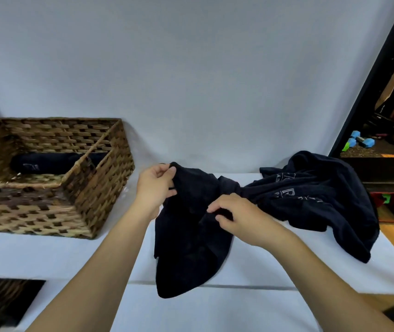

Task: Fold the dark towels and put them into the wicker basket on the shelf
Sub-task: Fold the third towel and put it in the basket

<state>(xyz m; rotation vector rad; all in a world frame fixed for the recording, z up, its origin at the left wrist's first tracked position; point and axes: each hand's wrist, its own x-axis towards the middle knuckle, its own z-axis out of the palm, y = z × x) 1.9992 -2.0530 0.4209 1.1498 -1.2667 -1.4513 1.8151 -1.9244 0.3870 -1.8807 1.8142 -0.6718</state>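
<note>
The left hand [155,185] pinches a corner of the crumpled dark towel [191,236] lying on the white surface [251,307]; the right hand [236,216] grips its bunched middle. Best find both corners, spread flat, then fold toward the wicker basket [100,188].

I see one dark towel [191,240] hanging crumpled over the shelf [47,255] edge, another [318,200] heaped right, a rolled one [47,164] inside the wicker basket [90,195].
</note>
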